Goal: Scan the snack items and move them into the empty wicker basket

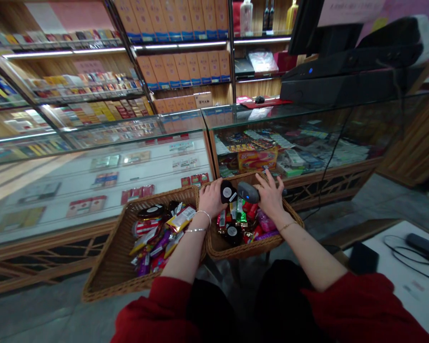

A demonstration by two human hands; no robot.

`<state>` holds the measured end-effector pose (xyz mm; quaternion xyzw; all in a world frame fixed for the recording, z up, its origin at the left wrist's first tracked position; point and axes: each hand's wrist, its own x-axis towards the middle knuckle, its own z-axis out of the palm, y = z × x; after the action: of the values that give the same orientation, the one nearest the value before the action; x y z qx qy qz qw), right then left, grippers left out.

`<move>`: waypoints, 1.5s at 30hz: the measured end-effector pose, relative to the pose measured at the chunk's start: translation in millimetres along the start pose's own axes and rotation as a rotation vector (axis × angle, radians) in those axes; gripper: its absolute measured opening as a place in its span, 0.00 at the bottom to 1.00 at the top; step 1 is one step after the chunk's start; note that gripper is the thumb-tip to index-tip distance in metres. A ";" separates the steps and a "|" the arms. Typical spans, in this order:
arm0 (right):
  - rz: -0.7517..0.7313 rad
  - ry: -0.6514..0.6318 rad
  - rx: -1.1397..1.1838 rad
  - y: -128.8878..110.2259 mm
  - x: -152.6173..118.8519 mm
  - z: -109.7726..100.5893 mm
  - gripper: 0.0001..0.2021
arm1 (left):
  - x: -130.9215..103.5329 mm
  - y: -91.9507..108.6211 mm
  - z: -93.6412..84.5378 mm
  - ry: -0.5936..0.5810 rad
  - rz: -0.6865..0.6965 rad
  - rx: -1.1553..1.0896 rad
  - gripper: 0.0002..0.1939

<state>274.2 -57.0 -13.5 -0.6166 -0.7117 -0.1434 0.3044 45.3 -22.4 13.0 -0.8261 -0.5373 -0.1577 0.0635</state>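
Note:
My left hand [211, 199] is closed on a black packet [226, 186] with a round white label, above the inner edge of the right basket. Beside it my right hand [271, 196] grips a dark barcode scanner [248, 192] with a small blue light; some of its fingers are lifted. The scanner's head is close to the packet. Below both hands, the right wicker basket [250, 251] contains wrapped snacks, among them a green packet [241, 215] and another black one [232, 234]. The left wicker basket [105, 259] holds several colourful packets, including a yellow and white one [181, 219].
Glass display counters [157, 162] run just beyond the baskets, with stocked shelves [186, 66] behind. A monitor and black register unit [329, 85] stand on the right counter, a cable hanging down. At lower right is a white table [403, 286] with a black device and wires.

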 end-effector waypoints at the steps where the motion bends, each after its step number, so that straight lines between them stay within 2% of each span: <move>1: -0.023 -0.004 0.007 -1.4 0.0 -0.6 0.17 | -0.7 -0.5 -0.3 -0.002 0.003 0.016 0.48; 6: -0.100 0.008 0.026 -8.7 -0.9 -1.6 0.16 | -4.2 -3.5 0.1 -0.018 -0.009 0.047 0.49; 12: -0.170 0.017 0.071 -14.9 -0.6 -1.7 0.16 | -7.2 -8.8 4.6 0.017 -0.038 0.073 0.51; 21: -0.198 0.014 0.079 -23.3 7.7 -5.6 0.14 | -10.2 -13.0 7.7 0.057 -0.047 0.117 0.50; 27: -0.209 0.021 0.086 -29.7 3.7 -2.1 0.14 | -11.0 -13.0 8.3 0.048 -0.052 0.133 0.51; 45: -0.186 0.013 0.095 -29.0 -3.0 -3.0 0.14 | -11.7 -12.3 9.5 0.045 -0.039 0.128 0.51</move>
<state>247.1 -66.9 -8.0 -0.5320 -0.7698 -0.1412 0.3233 31.6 -24.8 -0.5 -0.8059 -0.5609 -0.1427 0.1249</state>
